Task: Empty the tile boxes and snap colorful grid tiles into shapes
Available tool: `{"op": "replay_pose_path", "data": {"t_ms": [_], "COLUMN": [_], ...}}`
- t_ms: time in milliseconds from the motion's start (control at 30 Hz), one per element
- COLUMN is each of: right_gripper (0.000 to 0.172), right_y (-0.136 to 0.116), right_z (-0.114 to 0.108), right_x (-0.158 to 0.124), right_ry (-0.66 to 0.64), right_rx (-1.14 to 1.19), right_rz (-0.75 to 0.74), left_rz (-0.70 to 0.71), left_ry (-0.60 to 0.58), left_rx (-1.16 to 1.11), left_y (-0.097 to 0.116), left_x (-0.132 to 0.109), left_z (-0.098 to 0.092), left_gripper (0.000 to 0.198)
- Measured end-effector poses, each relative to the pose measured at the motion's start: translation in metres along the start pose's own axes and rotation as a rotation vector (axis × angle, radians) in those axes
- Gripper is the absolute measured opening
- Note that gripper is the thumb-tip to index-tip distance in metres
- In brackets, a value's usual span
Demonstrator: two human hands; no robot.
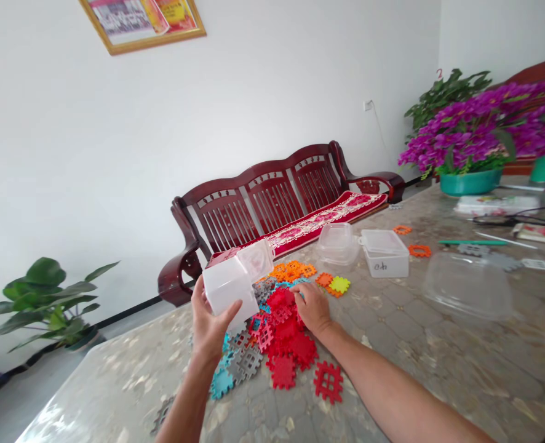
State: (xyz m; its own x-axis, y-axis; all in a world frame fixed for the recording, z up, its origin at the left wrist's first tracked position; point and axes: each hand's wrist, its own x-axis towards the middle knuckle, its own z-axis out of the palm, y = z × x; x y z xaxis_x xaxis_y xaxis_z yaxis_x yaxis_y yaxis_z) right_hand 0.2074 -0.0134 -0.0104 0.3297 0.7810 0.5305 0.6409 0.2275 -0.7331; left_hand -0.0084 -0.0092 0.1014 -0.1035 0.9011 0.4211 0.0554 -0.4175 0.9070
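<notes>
My left hand [211, 320] grips a translucent plastic box [230, 290], tilted over the pile, with its hinged lid [257, 258] hanging open on the far side. Beneath and beside it lies a heap of notched interlocking plastic tiles: red tiles [284, 326] at the right, grey tiles [245, 363] and blue tiles [221, 383] at the left, orange tiles [292, 271] at the back. At the heap's right edge, my right hand [313, 307] has its fingers curled against the red tiles; whatever is between the fingertips is hidden. One red window-shaped tile [328, 382] lies apart near me.
Right of the heap stand a clear container [337, 243] and a lidded box with writing [385, 255]. A clear lid [469, 286], orange rings [420, 250], a green stick [473, 242], glasses [533, 215] and a flower pot [472, 181] are farther right. A wooden bench [263, 197] stands behind the table.
</notes>
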Motion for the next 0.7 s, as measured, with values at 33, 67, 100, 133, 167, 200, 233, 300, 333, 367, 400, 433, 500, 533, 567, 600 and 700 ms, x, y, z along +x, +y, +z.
{"op": "replay_pose_path", "data": {"t_ms": [33,67,100,133,167,200,233,300,333,367,400,433,500,533,567,600,700], "right_gripper": [0.023,0.024,0.026,0.03,0.034,0.039,0.043,0.049,0.05,0.051,0.052,0.051,0.05,0.049,0.048,0.047,0.047], "right_y": [0.001,0.001,0.002,0.003,0.003,0.003,0.002,-0.001,-0.003,-0.005,-0.008,-0.01,-0.014,-0.016,-0.019,-0.021,-0.03], "right_z": [0.0,0.001,0.002,0.003,0.004,0.005,0.006,0.006,0.006,0.005,0.004,0.004,0.004,0.005,0.005,0.006,0.01], "right_x": [0.0,0.0,0.001,0.001,0.002,0.003,0.004,0.006,0.007,0.006,0.006,0.004,0.0,-0.002,-0.005,-0.007,-0.011], "right_ry": [0.013,0.026,0.038,0.048,0.055,0.061,0.062,0.059,0.06,0.064,0.071,0.076,0.071,0.056,0.037,0.015,-0.009], "right_rx": [0.021,0.055,0.103,0.163,0.233,0.313,0.4,0.571,0.639,0.686,0.711,0.714,0.675,0.647,0.622,0.606,0.621], "right_rz": [-0.009,-0.008,0.006,0.03,0.057,0.079,0.09,0.072,0.054,0.041,0.033,0.029,0.01,-0.006,-0.021,-0.03,0.005], "left_rz": [-0.074,-0.145,-0.231,-0.324,-0.404,-0.474,-0.518,-0.567,-0.582,-0.595,-0.606,-0.615,-0.629,-0.634,-0.639,-0.644,-0.636], "left_ry": [-0.01,-0.02,-0.035,-0.045,-0.033,-0.023,-0.019,-0.047,-0.064,-0.078,-0.084,-0.082,-0.075,-0.078,-0.087,-0.102,-0.182], "left_rx": [-0.11,-0.194,-0.275,-0.363,-0.443,-0.512,-0.572,-0.667,-0.697,-0.715,-0.724,-0.727,-0.74,-0.756,-0.778,-0.804,-0.886], "left_y": [-0.003,-0.008,-0.014,-0.022,-0.03,-0.038,-0.046,-0.059,-0.064,-0.068,-0.071,-0.073,-0.075,-0.076,-0.078,-0.079,-0.086], "left_x": [-0.004,-0.009,-0.014,-0.02,-0.027,-0.034,-0.04,-0.051,-0.055,-0.058,-0.059,-0.06,-0.059,-0.058,-0.057,-0.057,-0.057], "left_z": [0.0,0.0,-0.001,-0.001,-0.001,-0.001,0.0,0.001,0.002,0.003,0.004,0.004,0.003,0.002,0.0,-0.002,-0.008], "left_gripper": [0.106,0.1,0.093,0.086,0.079,0.073,0.069,0.065,0.065,0.066,0.066,0.066,0.065,0.065,0.065,0.066,0.069]}}
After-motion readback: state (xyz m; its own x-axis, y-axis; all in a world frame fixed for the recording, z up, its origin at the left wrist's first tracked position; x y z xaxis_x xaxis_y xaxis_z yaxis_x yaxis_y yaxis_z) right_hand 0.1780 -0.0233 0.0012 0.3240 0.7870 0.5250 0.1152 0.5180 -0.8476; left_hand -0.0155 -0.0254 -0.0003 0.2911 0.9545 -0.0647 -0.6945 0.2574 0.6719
